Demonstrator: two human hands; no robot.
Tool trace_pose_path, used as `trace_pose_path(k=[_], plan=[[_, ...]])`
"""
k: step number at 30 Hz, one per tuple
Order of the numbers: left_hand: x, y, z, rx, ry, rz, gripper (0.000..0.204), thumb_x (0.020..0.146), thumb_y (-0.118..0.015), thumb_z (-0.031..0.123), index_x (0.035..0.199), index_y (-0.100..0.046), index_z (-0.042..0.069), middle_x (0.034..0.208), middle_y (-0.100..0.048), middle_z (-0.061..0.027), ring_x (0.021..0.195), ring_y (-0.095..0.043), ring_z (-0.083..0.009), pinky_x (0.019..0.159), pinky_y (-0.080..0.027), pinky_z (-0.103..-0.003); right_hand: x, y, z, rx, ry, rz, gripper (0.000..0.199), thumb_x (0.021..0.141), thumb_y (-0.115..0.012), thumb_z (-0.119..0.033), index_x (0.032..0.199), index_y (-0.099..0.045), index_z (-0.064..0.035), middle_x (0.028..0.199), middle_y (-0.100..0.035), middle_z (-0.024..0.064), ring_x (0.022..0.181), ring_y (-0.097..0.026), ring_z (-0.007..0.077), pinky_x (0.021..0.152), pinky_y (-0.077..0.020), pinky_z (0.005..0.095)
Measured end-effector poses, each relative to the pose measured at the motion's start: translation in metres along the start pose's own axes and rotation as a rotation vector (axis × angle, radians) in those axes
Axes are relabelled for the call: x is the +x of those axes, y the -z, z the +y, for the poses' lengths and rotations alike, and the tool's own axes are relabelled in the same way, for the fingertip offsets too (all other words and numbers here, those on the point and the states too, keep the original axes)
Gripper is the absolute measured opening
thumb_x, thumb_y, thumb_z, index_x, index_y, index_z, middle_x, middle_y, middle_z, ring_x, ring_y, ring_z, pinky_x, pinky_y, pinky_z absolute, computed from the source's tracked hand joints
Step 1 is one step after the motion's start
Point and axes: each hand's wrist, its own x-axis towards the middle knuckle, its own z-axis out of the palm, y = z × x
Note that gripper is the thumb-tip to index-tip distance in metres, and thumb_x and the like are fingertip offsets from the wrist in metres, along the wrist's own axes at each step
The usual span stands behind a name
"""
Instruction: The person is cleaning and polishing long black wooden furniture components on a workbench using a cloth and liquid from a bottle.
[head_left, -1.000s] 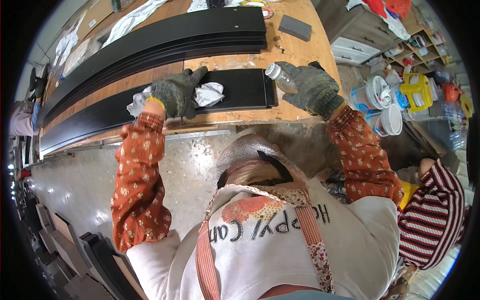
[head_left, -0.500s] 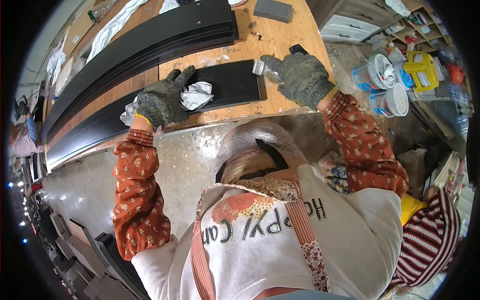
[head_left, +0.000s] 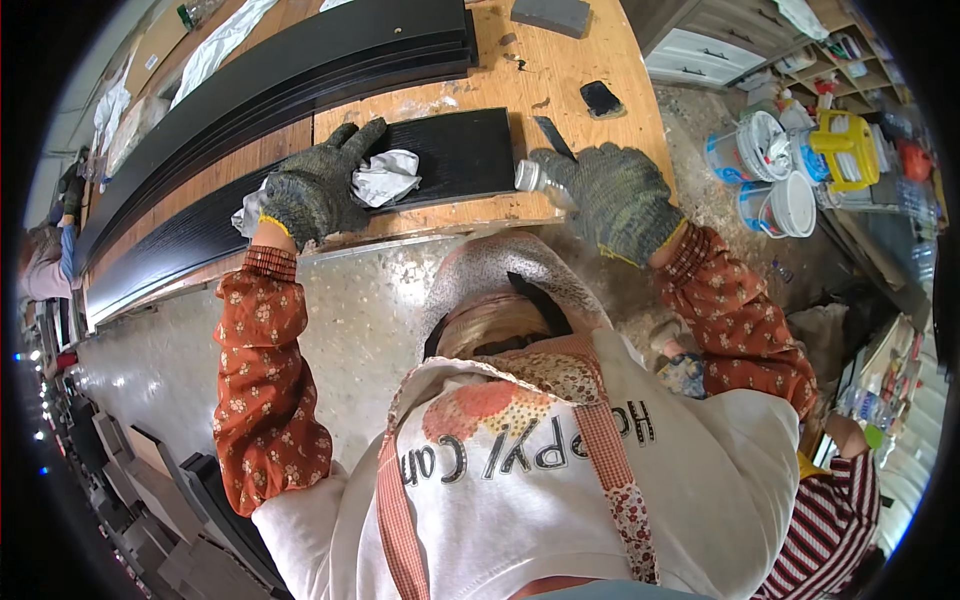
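Note:
My left hand (head_left: 316, 192), in a dark grey knit glove, rests over a long black board (head_left: 465, 150) near the table's front edge. A crumpled white cloth (head_left: 387, 178) is under its palm and shows on both sides; two fingers stretch outward. My right hand (head_left: 618, 200), gloved alike, is off the board's right end, its fingers closed round a small clear bottle (head_left: 545, 182). The bottle lies sideways, its white cap toward the board. A thin dark strip (head_left: 553, 137) shows beside the fingers; I cannot tell whether they touch it. A small black pad (head_left: 602, 98) lies beyond that hand.
Several black boards (head_left: 300, 75) are stacked behind the front one on the wooden table (head_left: 540, 75). A grey block (head_left: 550, 16) lies at the far edge. White buckets (head_left: 790, 205) and a yellow container (head_left: 848, 150) stand right. Another person in striped clothing (head_left: 825, 525) is at lower right.
My right hand has moved toward me and slightly right with the bottle, uncovering the black pad and the dark strip. My left hand and the cloth appear slightly further left.

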Motion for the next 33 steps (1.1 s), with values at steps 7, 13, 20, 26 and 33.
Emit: trace_pose_path(k=[7, 13, 20, 26, 33], plan=[[0.001, 0.003, 0.004, 0.052, 0.052, -0.045, 0.109, 0.057, -0.084, 0.026, 0.152, -0.031, 0.025, 0.15, -0.043, -0.015, 0.121, -0.058, -0.0348, 0.102, -0.05, -0.041, 0.003, -0.002, -0.001, -0.108, 0.081, 0.256, 0.047, 0.088, -0.063, -0.026, 0.133, -0.056, -0.0147, 0.094, -0.069, 0.0152, 0.08, -0.068, 0.0298, 0.063, -0.0522, 0.0449], [0.0, 0.002, 0.001, -0.003, 0.011, -0.017, 0.105, 0.06, -0.084, 0.028, 0.152, -0.033, 0.025, 0.15, -0.043, -0.0157, 0.123, -0.058, -0.0347, 0.102, -0.049, -0.042, 0.037, 0.016, -0.01, -0.091, 0.012, 0.148, 0.057, 0.079, -0.07, -0.021, 0.134, -0.054, -0.0169, 0.09, -0.067, 0.0136, 0.083, -0.067, 0.0298, 0.067, -0.0516, 0.0455], [-0.001, -0.005, -0.003, -0.003, 0.001, 0.044, 0.097, 0.066, -0.084, 0.028, 0.151, -0.036, 0.022, 0.146, -0.048, -0.0166, 0.124, -0.057, -0.0319, 0.104, -0.048, -0.04, 0.074, 0.021, 0.009, -0.127, 0.041, 0.267, 0.053, 0.08, -0.072, -0.024, 0.13, -0.057, -0.0119, 0.089, -0.069, 0.0133, 0.08, -0.069, 0.0303, 0.067, -0.0543, 0.0442], [-0.004, -0.001, -0.021, -1.259, 0.195, 0.451, 0.086, 0.071, -0.086, 0.019, 0.142, -0.04, 0.002, 0.126, -0.059, -0.0134, 0.113, -0.058, -0.0221, 0.097, -0.052, -0.034, 0.081, 0.055, 0.035, 0.462, 0.195, 0.645, 0.068, 0.08, -0.077, -0.041, 0.137, -0.053, -0.0115, 0.108, -0.068, 0.0164, 0.101, -0.067, 0.0279, 0.086, -0.0532, 0.0439], [0.027, -0.023, 0.045, -1.214, 0.143, 0.563, 0.046, 0.092, -0.064, 0.028, 0.128, -0.051, 0.003, 0.103, -0.064, -0.0158, 0.09, -0.065, -0.0273, 0.079, -0.055, -0.037, 0.147, 0.046, 0.073, 0.752, -0.081, 0.801, 0.07, 0.079, -0.075, -0.04, 0.137, -0.048, -0.0103, 0.122, -0.065, 0.0161, 0.111, -0.063, 0.0304, 0.094, -0.049, 0.0371]])
